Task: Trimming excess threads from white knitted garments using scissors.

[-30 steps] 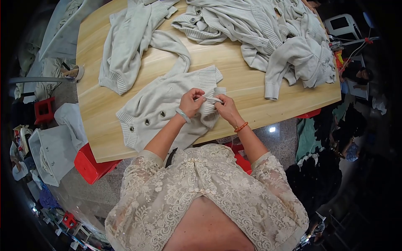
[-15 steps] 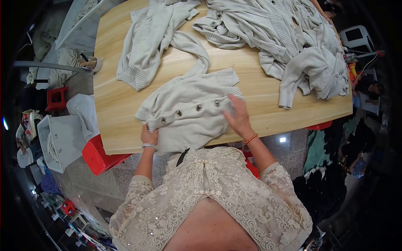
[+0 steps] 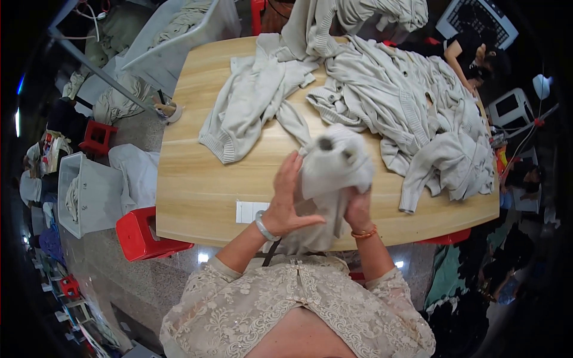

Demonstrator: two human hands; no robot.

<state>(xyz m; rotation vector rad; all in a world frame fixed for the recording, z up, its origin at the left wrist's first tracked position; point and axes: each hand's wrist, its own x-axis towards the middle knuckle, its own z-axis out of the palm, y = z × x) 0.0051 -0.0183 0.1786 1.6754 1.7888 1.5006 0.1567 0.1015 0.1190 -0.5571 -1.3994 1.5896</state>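
Note:
A light grey knitted cardigan with dark round buttons is lifted and bunched near the table's front edge, blurred by motion. My right hand is closed on its right side, the fingertips partly hidden by the knit. My left hand stands at the cardigan's left side, fingers stretched and thumb spread wide beneath the bunched part. Part of the cardigan hangs down between my wrists toward my lap. Beyond it another grey knit garment lies with its ribbed end toward me.
A large heap of grey cardigans covers the table's right side. A white paper slip lies by my left wrist. Red stools and a white bin stand at the left. Another person's arm reaches in at the far right.
The cardigan lay spread flat with both hands at it; now it is raised, bunched and further right. My left hand has let go and opened. More of the table's far side shows.

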